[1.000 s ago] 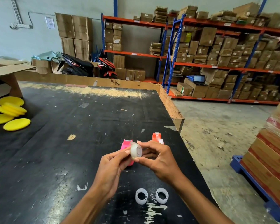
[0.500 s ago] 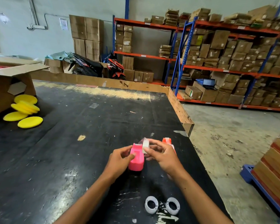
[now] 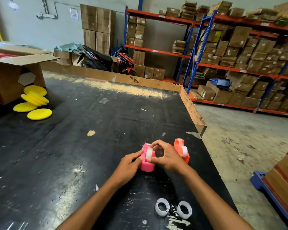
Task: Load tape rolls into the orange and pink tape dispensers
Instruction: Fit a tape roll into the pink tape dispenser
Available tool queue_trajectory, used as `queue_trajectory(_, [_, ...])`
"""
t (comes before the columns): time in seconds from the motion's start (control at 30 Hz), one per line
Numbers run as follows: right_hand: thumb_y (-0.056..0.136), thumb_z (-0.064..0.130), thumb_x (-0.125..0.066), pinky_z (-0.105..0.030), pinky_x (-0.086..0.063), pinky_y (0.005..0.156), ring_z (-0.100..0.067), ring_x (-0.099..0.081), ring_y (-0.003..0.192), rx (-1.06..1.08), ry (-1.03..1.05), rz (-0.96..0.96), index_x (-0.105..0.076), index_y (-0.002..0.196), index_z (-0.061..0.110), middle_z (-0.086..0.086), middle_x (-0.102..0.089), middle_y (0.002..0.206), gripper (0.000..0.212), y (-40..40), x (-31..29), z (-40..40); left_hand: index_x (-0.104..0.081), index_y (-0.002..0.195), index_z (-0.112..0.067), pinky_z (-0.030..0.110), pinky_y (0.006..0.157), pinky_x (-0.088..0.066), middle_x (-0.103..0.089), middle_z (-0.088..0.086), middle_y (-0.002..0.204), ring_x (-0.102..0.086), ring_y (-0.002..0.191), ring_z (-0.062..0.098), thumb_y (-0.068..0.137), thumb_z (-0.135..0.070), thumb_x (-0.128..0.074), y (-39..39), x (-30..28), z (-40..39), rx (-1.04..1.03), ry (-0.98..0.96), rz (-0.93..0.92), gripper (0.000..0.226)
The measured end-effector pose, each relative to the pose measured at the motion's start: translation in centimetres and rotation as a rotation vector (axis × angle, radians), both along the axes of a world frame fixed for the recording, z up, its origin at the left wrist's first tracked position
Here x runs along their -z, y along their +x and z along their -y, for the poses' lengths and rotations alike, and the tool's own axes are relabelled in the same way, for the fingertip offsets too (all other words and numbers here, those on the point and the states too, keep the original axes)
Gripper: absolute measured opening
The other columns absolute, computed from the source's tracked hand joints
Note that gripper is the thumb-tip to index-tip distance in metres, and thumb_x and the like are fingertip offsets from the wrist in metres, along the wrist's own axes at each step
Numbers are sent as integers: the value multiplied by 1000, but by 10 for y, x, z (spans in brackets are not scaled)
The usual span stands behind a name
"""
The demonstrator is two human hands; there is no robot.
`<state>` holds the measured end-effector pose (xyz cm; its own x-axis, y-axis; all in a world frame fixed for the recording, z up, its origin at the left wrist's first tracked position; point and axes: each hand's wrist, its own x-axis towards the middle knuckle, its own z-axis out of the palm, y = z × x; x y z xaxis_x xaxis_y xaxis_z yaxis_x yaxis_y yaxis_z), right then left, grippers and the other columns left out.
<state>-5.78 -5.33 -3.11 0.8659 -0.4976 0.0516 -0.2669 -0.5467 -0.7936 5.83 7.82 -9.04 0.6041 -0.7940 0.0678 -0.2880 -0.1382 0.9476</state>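
A pink tape dispenser stands on the black table near its right edge. A clear tape roll sits in its top slot. My left hand grips the dispenser's left side. My right hand pinches the roll from the right, fingers arched over it. Just right of my right hand stands the orange tape dispenser with a tape roll in it. Two empty white tape cores lie on the table close to me.
The table's right edge drops to the concrete floor. Several yellow round pads lie at the far left beside an open cardboard box. Shelving with cartons stands behind, and a blue pallet of boxes sits at the right.
The tape roll was held up between both hands a second ago. It has come down into the pink dispenser's slot, with my left hand moving to the dispenser's side.
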Motion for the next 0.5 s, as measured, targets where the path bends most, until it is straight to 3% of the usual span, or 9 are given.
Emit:
queue_trajectory(0.23, [71, 15, -79, -21, -49, 79, -14, -63, 100, -30, -130, -71, -64, 106, 17, -1, -68, 107, 38, 7, -5, 1, -54, 135, -19, 27, 110, -38, -58, -5, 136, -51, 126, 3, 95, -22, -52, -3, 0, -1, -15, -8, 34, 41])
queue_trajectory(0.37, [71, 19, -77, -32, -53, 88, -14, -63, 103, -38, -185, -57, -63, 114, 23, -1, -70, 111, 46, 7, -5, 0, -53, 135, -20, 22, 106, -40, -59, -4, 136, -53, 124, 2, 95, -22, -51, -3, 1, 0, -31, -10, 59, 40])
queue_trajectory(0.5, [76, 29, -70, -41, -50, 92, -20, -61, 105, -27, -404, -57, -57, 121, 28, -2, -70, 110, 47, 4, 0, -2, -53, 136, -21, 22, 106, -40, -59, -3, 137, -52, 124, 2, 95, -25, -51, -3, 5, 0, -32, -23, 56, 41])
